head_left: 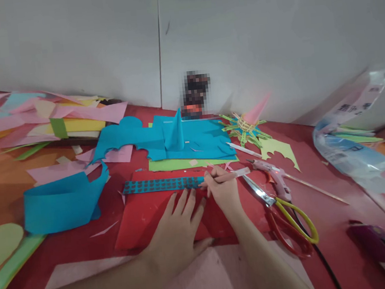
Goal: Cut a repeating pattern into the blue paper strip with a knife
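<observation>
The right hand's (224, 191) grip pinches a pen (238, 173) at the strip (158, 185), seemingly mostly marked, any remainder hidden, while the left hand (178, 223) lies spread, grasping nothing.

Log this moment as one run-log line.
left hand: spread on red sheet | right hand: holding pen at patterned blue strip | nearby: scissors, glue gun

Finding the strip (162, 185) hidden at its right end by the right hand (222, 189), mid-frame. Seeing only coarse squares in the dark patch (197, 92), upper centre, and blurred print on the bag (357, 160), right. Seeing the pink sheet (192, 287) cut by the bottom edge.
</observation>
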### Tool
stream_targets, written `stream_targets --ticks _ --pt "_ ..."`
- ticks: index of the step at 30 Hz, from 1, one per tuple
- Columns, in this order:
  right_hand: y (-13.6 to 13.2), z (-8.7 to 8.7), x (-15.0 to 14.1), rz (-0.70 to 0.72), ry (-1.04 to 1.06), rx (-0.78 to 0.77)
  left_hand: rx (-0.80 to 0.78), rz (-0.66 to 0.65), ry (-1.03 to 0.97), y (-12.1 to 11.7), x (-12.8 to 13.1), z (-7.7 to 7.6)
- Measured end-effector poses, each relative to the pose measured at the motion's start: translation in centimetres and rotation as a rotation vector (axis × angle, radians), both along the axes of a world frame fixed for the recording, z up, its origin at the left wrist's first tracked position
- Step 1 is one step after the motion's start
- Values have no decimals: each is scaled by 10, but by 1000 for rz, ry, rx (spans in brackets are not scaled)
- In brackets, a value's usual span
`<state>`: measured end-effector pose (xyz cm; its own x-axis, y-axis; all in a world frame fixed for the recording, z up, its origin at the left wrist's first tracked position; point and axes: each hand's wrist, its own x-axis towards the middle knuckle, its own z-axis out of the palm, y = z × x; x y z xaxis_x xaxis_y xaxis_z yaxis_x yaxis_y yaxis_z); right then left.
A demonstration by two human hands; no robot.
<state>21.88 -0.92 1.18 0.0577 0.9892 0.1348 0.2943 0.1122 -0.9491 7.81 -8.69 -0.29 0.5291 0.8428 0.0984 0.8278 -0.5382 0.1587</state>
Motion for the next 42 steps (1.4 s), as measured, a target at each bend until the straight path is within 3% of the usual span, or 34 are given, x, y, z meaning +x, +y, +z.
stream_targets --ticks 19,42 --pt "1 -1 1 63 2 19 33 9 10 1 1 -1" --pt "2 -2 0 27 -16 11 37 4 -5 0 1 -3"
